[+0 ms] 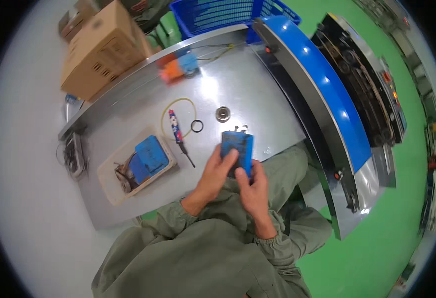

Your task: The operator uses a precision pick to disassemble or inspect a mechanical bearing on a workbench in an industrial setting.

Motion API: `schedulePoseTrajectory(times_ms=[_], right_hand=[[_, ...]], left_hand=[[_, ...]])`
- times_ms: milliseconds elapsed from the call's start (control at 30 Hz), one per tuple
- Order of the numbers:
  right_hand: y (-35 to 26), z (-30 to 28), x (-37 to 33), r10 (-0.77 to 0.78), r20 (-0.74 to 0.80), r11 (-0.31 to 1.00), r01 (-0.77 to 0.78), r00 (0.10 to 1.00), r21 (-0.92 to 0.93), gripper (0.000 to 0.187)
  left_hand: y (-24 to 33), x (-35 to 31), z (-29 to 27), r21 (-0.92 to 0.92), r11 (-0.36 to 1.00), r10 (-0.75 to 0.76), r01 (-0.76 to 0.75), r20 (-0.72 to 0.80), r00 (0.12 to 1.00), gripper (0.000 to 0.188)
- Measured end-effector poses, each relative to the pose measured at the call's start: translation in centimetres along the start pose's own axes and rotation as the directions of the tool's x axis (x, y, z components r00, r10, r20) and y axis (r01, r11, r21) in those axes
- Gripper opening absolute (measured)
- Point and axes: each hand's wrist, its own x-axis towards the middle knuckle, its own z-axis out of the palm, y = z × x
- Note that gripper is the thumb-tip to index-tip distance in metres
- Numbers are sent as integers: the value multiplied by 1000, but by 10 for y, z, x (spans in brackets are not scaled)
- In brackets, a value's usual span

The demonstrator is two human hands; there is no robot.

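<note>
A blue rectangular block [237, 146] with dark smudges on its face is held between both hands, just over the near edge of the metal table. My left hand [214, 175] grips its left side, the thumb lying across the face. On the lower right side my right hand [254, 192] is closed around it, thumb near the bottom. Small shiny metal pieces [241, 128] show at the block's far end; whether they belong to it I cannot tell. Beyond lie a round metal part [223, 114], a black ring [192, 126] and a screwdriver-like tool [174, 125] with a red, white and blue handle.
At left, a cream bin [112, 185] holds blue pieces and metal parts. A yellowish cord [195, 106] loops by the tool. Blurred orange and blue items [178, 67] lie farther back. A cardboard box [101, 52], blue crate [213, 17] and blue-covered machine [322, 74] border the table.
</note>
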Motion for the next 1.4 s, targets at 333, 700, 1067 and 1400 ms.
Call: schedulePoseTrajectory(times_ms=[333,700,1067,1400], right_hand=[[-10,-44,-12,-191,0,945,183,982,-269,20],[-5,-61,-16,-222,-46,900,186,974,-395,11],[46,-77,-31,-76,-86,981,59,993,-186,12],[67,-75,-40,-34,-143,997,25,989,-71,19]], left_hand=[[19,20,2,194,954,-250,228,94,964,38],[-7,28,15,487,863,-204,131,100,974,37],[-53,31,13,759,651,-212,9,170,963,55],[-32,19,26,648,755,-389,101,319,864,74]])
